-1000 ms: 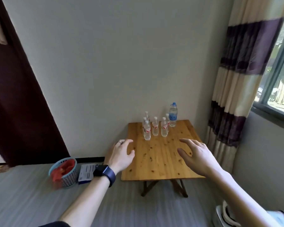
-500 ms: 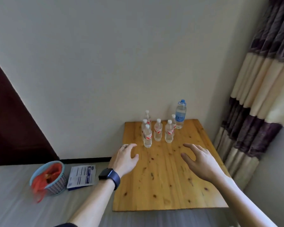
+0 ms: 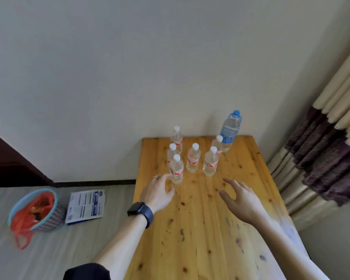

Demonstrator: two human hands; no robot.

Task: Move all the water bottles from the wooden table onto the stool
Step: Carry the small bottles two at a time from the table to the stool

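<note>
Several small clear water bottles with white caps and red labels stand upright at the far end of the wooden table (image 3: 200, 229); the nearest one (image 3: 176, 170) is front left, another (image 3: 210, 163) front right. A taller bottle with a blue cap and label (image 3: 229, 131) stands behind them by the wall. My left hand (image 3: 159, 191), with a ring and a dark watch on the wrist, hovers open just left of the nearest bottle, almost touching it. My right hand (image 3: 240, 197) hovers open over the table, below the front right bottle. No stool is in view.
On the grey floor to the left sit a blue basket with a red plastic bag (image 3: 35, 211) and a white printed packet (image 3: 86, 206). A striped curtain (image 3: 321, 150) hangs at the right. The wall stands directly behind the table.
The view has come closer and tilted down onto the table. Both hands have reached forward toward the bottles, the left now beside the nearest one.
</note>
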